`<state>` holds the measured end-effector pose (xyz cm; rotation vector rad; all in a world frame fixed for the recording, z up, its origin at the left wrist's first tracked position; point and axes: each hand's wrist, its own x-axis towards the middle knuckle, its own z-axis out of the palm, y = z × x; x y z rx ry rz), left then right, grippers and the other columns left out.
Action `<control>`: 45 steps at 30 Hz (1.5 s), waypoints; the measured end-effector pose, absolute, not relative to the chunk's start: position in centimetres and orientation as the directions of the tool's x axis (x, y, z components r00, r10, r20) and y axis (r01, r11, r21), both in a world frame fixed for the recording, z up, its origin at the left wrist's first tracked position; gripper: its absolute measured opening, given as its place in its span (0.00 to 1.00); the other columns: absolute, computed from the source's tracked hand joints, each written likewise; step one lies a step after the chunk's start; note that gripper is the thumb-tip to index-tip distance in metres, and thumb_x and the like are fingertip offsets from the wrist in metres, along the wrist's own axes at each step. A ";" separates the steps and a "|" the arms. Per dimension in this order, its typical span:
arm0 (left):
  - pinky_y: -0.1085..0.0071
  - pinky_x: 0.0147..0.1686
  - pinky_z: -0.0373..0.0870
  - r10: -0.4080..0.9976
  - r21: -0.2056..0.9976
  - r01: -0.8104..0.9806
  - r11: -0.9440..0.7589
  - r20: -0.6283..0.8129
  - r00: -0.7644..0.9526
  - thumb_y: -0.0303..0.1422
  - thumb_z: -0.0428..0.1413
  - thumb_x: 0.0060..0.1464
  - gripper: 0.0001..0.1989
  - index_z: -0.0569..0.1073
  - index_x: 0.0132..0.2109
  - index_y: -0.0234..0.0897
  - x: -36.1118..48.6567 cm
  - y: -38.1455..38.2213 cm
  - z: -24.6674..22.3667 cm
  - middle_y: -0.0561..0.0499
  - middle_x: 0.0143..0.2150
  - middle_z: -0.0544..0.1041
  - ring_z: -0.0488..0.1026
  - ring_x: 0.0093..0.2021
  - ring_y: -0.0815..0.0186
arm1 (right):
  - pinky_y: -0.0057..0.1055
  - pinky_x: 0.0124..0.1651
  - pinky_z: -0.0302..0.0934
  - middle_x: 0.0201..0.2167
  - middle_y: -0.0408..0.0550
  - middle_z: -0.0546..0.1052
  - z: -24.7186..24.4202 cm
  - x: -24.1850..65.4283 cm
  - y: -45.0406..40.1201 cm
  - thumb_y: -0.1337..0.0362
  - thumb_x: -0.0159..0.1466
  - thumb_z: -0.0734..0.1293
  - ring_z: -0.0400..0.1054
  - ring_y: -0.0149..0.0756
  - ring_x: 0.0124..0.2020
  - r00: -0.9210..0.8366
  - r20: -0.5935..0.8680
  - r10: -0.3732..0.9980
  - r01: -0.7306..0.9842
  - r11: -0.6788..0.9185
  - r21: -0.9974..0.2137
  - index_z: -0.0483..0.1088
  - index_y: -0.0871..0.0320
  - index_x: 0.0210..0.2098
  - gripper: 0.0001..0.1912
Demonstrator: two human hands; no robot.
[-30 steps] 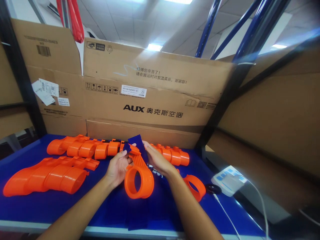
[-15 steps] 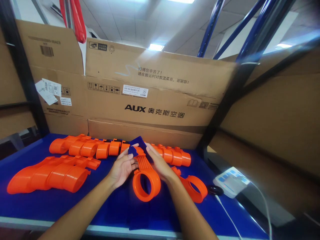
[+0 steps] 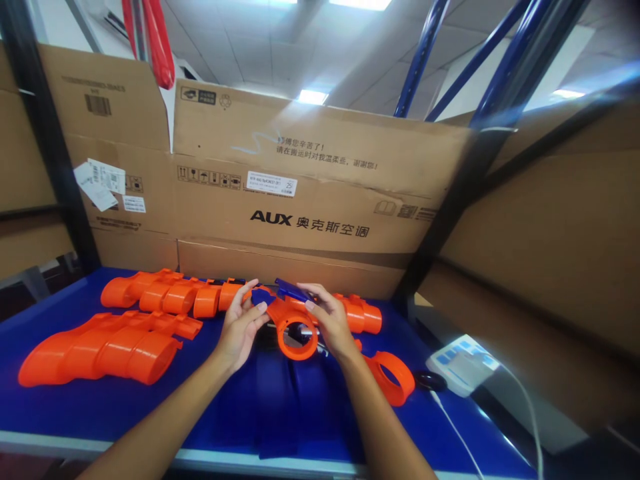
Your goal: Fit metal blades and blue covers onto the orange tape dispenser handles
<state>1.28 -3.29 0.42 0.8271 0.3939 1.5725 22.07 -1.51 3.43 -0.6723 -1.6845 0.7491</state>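
Holding one orange ringed piece above the blue table, at the centre of the clock, with its open ring turned toward 5 o'clock. Pinching its upper end narrowly from 9 o'clock with the left hand, thumb beside a dark-blue bit, other fingers partly spread. Gripping a flat blue strip from 2 o'clock with the right hand, thumb below and fingers above, close against the piece. Impossible to tell from here whether joined or merely touching.

Judged by the layout, midway through handling this one piece, not yet set down. Arranged along the back, from 10 o'clock round to 2, in a back row of similar orange pieces, some with dark bits near the top: perhaps already worked, though hard to confirm. Nested at 9 o'clock in a nearer group, with no blue showing, and not in hand. Lying apart at 4 o'clock, as a loose ring, just beside a black object.
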 end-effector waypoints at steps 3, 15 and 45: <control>0.59 0.52 0.73 0.961 0.696 -0.690 -0.198 0.278 0.005 0.30 0.68 0.47 0.31 0.70 0.58 0.47 1.4 -3.3 0.4 0.49 0.50 0.77 0.76 0.52 0.59 | 0.46 0.62 0.60 0.54 0.50 0.76 3.2 22.0 -1.4 0.56 0.65 0.69 0.68 0.48 0.58 -0.255 0.617 0.744 0.068 0.650 -0.757 0.75 0.50 0.54 0.18; 0.61 0.54 0.73 0.945 0.700 -0.660 -0.274 0.324 -0.048 0.31 0.68 0.47 0.30 0.72 0.57 0.47 1.5 -3.6 0.6 0.49 0.51 0.76 0.75 0.53 0.59 | 0.46 0.61 0.61 0.50 0.51 0.76 3.4 21.6 -2.0 0.53 0.64 0.70 0.69 0.48 0.55 -0.291 0.563 0.774 0.091 0.608 -0.789 0.74 0.52 0.51 0.18; 0.53 0.61 0.62 0.852 0.782 -0.351 -0.515 0.510 -0.115 0.37 0.67 0.51 0.23 0.67 0.51 0.43 1.2 -3.4 0.4 0.42 0.58 0.76 0.72 0.58 0.54 | 0.51 0.52 0.68 0.49 0.56 0.75 2.7 20.9 -3.2 0.54 0.58 0.76 0.69 0.51 0.49 -0.381 0.744 0.548 0.515 0.794 -0.321 0.66 0.47 0.64 0.36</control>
